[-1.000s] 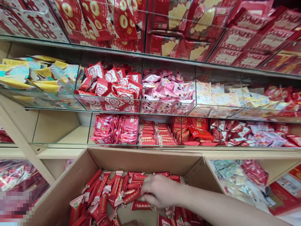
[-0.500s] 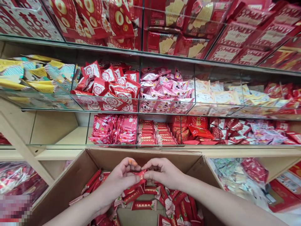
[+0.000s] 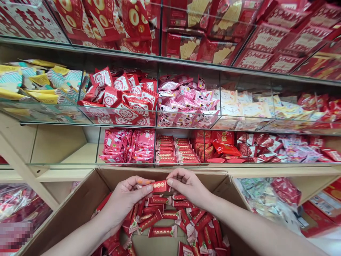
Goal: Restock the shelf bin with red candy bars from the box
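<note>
Between my two hands is a small red wrapped candy bar [image 3: 160, 186] with gold round marks, held level over the open cardboard box [image 3: 125, 176]. My left hand [image 3: 128, 197] pinches its left end between thumb and fingers. Its right end is pinched by the thumb and fingertips of my right hand [image 3: 185, 185]. Below them, many loose red wrapped bars [image 3: 163, 231] of the same look lie in the box, with a patch of bare cardboard bottom among them. My left forearm hides part of the pile.
Behind the box, a low shelf compartment holds similar red bars [image 3: 186, 151] in two stacks. Pink packets [image 3: 117, 145] lie left of them. Clear shelf fronts [image 3: 119, 121] run above. Bagged sweets [image 3: 274, 199] sit right of the box, and a wooden brace [image 3: 23, 160] slants at left.
My hands have drawn slightly apart, and the bar between them has turned from tilted to nearly level, its printed face now showing. The view has shifted a little.
</note>
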Motion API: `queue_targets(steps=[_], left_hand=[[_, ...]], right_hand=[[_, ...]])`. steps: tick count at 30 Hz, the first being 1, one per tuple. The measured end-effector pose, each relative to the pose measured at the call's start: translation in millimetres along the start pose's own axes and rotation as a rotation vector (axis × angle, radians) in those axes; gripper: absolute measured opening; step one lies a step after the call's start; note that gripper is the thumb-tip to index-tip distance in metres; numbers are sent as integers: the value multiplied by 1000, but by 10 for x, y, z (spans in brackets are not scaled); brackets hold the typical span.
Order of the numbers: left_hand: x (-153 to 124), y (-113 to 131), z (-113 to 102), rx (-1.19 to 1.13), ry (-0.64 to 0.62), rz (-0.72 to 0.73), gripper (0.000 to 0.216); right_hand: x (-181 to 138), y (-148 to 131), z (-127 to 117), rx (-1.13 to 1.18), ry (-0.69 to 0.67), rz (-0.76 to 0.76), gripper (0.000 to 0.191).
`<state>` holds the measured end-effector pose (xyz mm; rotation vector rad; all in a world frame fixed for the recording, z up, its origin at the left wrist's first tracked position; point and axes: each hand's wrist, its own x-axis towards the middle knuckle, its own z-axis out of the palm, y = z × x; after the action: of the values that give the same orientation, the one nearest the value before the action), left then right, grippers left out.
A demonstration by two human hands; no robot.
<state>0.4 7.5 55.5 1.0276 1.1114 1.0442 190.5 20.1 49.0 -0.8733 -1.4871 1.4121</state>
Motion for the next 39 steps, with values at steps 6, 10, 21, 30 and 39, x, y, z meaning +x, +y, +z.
queue_targets(steps=[6,10,21,30,39], left_hand=[[2,25,-24,-97,-6,29,29],[40,42,-49,-139,65,-18,23],[86,60,-125,-214,70,20,14],[-29,158,-48,-278,-42,71,14],[-38,80,-27,-72,32,189,33]], right_hand=[[50,45,-64,85,6,24,35],[79,32,-88,55,74,43,37],[-5,-1,-107,-405,123,-556,4],[-113,-150,-168,-833,159,-808,18],[-80,5,-58,-378,98,-429,16]])
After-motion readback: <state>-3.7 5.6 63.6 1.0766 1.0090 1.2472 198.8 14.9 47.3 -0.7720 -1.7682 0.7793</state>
